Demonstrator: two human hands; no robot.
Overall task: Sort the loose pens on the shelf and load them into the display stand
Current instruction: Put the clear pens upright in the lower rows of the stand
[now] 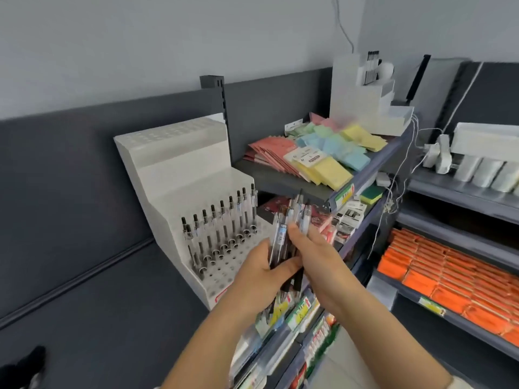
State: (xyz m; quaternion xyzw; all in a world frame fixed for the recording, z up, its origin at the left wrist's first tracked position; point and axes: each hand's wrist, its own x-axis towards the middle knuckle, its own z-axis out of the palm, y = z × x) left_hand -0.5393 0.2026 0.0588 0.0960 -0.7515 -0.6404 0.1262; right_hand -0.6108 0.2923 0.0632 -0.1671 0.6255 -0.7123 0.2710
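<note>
A white stepped display stand [179, 175] sits on the dark shelf top at centre left. Its lowest tier holds a row of clear pens with black caps [222, 226]; several holes in front of them are unfilled, and the upper tiers hold none. Just right of the stand, my left hand [261, 273] grips a bundle of clear pens [283, 234] from below, tips pointing up. My right hand [311, 248] pinches pens in the same bundle from the right side, its thumb against the barrels.
A raised shelf [280, 181] behind the hands carries pink, yellow, blue and green sticky-note packs [323, 153]. A second white stand [368, 102] sits at its far end. Orange packs [449, 279] fill the lower right shelves. Price-tag rails [297, 310] run below the hands.
</note>
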